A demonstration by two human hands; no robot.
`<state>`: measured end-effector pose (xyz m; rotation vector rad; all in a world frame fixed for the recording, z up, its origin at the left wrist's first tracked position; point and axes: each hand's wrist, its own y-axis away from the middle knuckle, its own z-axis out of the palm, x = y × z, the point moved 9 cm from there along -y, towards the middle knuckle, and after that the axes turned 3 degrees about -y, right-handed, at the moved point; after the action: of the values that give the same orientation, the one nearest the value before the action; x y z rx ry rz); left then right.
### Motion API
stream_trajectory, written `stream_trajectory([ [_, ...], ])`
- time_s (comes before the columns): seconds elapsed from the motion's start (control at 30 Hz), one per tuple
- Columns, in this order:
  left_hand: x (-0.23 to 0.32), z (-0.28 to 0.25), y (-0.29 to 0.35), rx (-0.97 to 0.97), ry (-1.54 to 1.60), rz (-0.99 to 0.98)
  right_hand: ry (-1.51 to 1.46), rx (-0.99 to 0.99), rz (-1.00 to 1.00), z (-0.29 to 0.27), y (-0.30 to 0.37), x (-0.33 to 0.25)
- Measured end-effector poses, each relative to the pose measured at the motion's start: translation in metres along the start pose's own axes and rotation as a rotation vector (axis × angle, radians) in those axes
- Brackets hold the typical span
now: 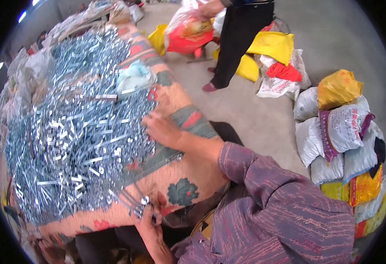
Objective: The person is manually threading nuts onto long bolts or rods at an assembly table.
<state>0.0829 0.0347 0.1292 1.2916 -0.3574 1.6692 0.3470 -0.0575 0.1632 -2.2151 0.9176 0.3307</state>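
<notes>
A large heap of small shiny metal strips covers the table, which has a pink floral cloth over it. At the near edge, my left hand is closed around a few long thin metal strips that point toward the heap. A small round shiny piece shows at its fingertips. Farther right, my right hand rests at the heap's right border, its fingers curled down among the pieces. Whatever those fingertips pinch is too small to make out.
A pale blue cloth or bag lies on the heap. Clear plastic sheeting lines the far left side. Filled sacks are stacked on the floor at right. Beyond the table, a person in black trousers grips a red and clear bag.
</notes>
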Motion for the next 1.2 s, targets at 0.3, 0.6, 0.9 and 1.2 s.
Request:
stream_trajectory([
  [0.3,-0.005,0.028,-0.014,-0.13,-0.083,-0.162,0.235,-0.064,-0.114,-0.017,-0.007,-0.009],
  [0.6,-0.013,0.035,-0.018,-0.231,-0.07,-0.165,-1.065,-0.44,0.223,-0.036,0.024,-0.065],
  [0.9,-0.012,0.033,-0.006,-0.225,-0.079,-0.241,-1.302,-0.422,0.302,-0.048,0.039,-0.068],
  [1.2,-0.012,0.035,0.002,-0.219,0.001,-0.275,-1.101,-0.355,0.211,-0.074,0.053,-0.075],
])
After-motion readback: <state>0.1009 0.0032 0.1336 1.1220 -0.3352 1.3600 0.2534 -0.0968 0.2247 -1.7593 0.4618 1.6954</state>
